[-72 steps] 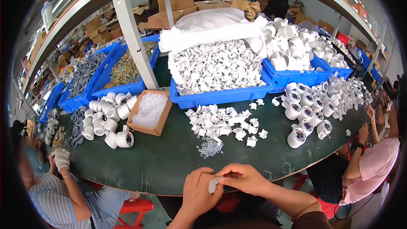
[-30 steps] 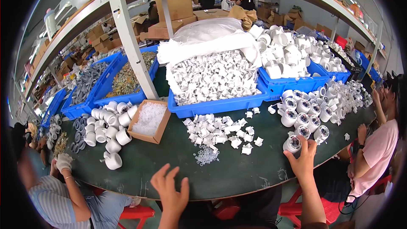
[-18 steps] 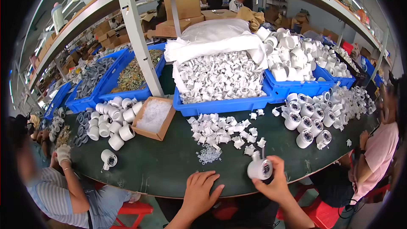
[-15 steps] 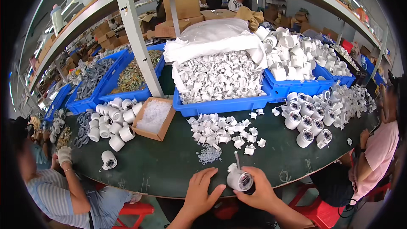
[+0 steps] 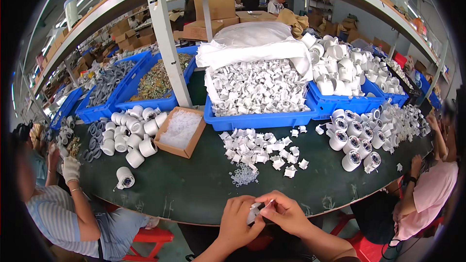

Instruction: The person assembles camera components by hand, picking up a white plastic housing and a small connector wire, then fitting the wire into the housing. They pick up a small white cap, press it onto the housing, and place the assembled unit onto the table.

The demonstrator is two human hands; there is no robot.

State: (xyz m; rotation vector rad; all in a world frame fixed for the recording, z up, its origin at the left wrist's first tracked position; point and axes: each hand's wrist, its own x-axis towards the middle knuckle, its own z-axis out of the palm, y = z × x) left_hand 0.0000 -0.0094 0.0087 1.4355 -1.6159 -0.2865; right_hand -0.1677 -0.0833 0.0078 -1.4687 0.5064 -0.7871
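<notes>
At the table's near edge, my left hand (image 5: 239, 221) is wrapped round a white cylindrical plastic part (image 5: 252, 213), which is mostly covered by the fingers. My right hand (image 5: 286, 213) is closed in a pinch right against that part; what lies between thumb and fingertips is too small and hidden to name. Beyond my hands are small clear plastic rings (image 5: 244, 174) in a loose heap. Just behind them spreads a pile of small white plastic fittings (image 5: 257, 148).
Blue crates (image 5: 262, 122) of white parts line the back, below a shelf with a grey post (image 5: 170, 43). A cardboard box (image 5: 187, 151) of clear bits and white cylinders (image 5: 128, 133) lie left; assembled cylinders (image 5: 352, 160) stand right. Co-workers sit at both sides, one with a gloved hand (image 5: 71, 169).
My left hand has come over and taken hold of the white cylindrical part. My right hand has shifted from gripping its side to a pinch at its top. The view has moved slightly.
</notes>
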